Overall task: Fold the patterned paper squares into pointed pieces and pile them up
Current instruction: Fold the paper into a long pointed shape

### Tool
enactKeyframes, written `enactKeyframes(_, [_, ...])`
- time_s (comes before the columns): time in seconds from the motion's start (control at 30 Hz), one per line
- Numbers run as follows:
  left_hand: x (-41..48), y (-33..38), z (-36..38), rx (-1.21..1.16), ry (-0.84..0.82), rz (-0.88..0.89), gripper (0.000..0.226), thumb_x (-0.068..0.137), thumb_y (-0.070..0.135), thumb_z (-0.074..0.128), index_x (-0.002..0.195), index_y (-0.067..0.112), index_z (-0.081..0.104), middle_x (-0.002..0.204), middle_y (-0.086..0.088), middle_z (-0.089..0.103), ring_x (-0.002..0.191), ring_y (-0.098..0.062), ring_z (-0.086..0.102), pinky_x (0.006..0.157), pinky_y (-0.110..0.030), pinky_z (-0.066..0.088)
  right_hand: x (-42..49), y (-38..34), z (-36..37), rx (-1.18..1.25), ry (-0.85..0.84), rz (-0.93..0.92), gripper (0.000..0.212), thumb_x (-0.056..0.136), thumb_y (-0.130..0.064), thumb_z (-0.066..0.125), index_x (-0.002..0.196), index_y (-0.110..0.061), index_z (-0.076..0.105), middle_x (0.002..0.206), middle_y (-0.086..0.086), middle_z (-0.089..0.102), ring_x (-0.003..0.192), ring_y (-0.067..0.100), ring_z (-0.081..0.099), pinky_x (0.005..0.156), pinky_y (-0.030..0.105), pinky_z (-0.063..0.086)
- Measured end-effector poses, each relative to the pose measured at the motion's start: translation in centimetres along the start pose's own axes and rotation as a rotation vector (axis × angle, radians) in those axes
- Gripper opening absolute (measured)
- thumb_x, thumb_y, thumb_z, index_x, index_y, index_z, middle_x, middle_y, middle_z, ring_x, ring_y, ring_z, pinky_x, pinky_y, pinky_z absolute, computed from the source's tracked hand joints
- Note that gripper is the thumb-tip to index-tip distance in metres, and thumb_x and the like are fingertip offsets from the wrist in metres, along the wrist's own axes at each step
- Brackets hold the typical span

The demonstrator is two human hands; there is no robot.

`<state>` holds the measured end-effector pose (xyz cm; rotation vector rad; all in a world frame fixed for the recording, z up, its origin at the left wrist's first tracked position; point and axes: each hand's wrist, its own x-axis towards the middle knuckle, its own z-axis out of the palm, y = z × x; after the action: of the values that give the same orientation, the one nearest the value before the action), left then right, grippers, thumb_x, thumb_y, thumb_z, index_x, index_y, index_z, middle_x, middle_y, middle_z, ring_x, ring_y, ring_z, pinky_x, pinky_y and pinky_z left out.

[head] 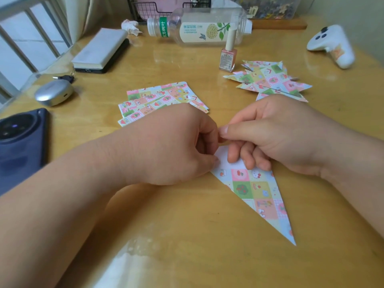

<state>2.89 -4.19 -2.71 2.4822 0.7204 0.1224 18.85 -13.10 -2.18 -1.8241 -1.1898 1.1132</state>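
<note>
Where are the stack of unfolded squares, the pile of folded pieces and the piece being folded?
stack of unfolded squares point(158, 98): head view, top sheet's middle.
pile of folded pieces point(268, 80): head view, pile's centre.
piece being folded point(255, 194): head view, patterned face near its middle.

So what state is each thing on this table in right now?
Paper in hand: partly folded into a long point, lying flat.
Left hand: fingers curled, pinches the paper's top end.
Right hand: pinches the same end.
Unfolded squares: flat, in a fanned stack.
Finished pieces: folded, piled together.
Bottle: on its side, capped.
Nail polish: upright, capped.
Earbud case: closed.
</note>
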Motion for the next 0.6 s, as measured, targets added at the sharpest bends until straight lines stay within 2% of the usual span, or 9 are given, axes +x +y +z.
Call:
enactKeyframes(0.1, [-0.1,-0.1,0.2,0.035,0.016,0.049,0.012,0.079,0.026,0.076,0.07,0.026,0.067,0.059,0.013,0.064,0.056,0.001,0.057,0.052,-0.011,0.042,-0.2,-0.2,0.0,-0.017,-0.002,-0.002,0.022,0.09,-0.011,0.066,0.075,0.005,0.069,0.061,0.013,0.07,0.035,0.014,0.048,0.037,0.022,0.037])
enactKeyframes(0.2, [-0.1,-0.2,0.2,0.021,0.015,0.074,0.011,0.079,0.026,0.076,0.072,0.026,0.068,0.071,0.02,0.066,0.057,0.001,0.058,0.052,-0.011,0.042,-0.3,-0.3,-0.1,-0.011,0.006,0.012,0.014,0.084,-0.003,0.07,0.076,0.008,0.07,0.066,0.016,0.072,0.034,0.011,0.052,0.035,0.021,0.038])
enactKeyframes(0.3, [0.0,-0.4,0.2,-0.02,0.008,0.094,0.009,0.079,0.027,0.078,0.074,0.026,0.07,0.07,0.019,0.066,0.057,-0.001,0.059,0.052,-0.013,0.043,-0.4,-0.3,0.0,0.004,0.006,0.047,0.009,0.079,0.001,0.074,0.078,0.009,0.071,0.065,0.016,0.072,0.034,0.012,0.053,0.034,0.02,0.037])
enactKeyframes(0.4, [0.1,-0.6,0.1,-0.054,-0.018,0.112,0.008,0.079,0.028,0.079,0.076,0.026,0.072,0.069,0.016,0.068,0.057,-0.003,0.06,0.052,-0.014,0.045,-0.4,-0.3,-0.1,-0.011,0.014,0.069,0.007,0.077,0.004,0.076,0.078,0.005,0.069,0.048,0.008,0.063,0.029,0.008,0.048,0.032,0.017,0.033])
enactKeyframes(0.53, [0.3,-1.0,-0.5,-0.14,-0.106,0.102,0.005,0.082,0.031,0.078,0.08,0.028,0.075,0.07,0.011,0.072,0.058,-0.005,0.062,0.056,-0.018,0.048,-0.4,-0.1,-0.3,-0.062,0.005,0.058,0.012,0.071,0.001,0.081,0.074,-0.004,0.071,0.05,0.015,0.062,0.029,0.011,0.043,0.039,0.021,0.035])
enactKeyframes(0.6, [0.5,-1.2,-0.6,-0.176,-0.117,0.094,0.006,0.081,0.034,0.076,0.08,0.028,0.076,0.068,0.012,0.071,0.057,-0.002,0.06,0.055,-0.015,0.045,-0.4,-0.1,-0.4,-0.103,0.002,0.047,0.013,0.07,-0.003,0.084,0.073,-0.007,0.072,0.052,0.016,0.064,0.032,0.014,0.043,0.045,0.024,0.037])
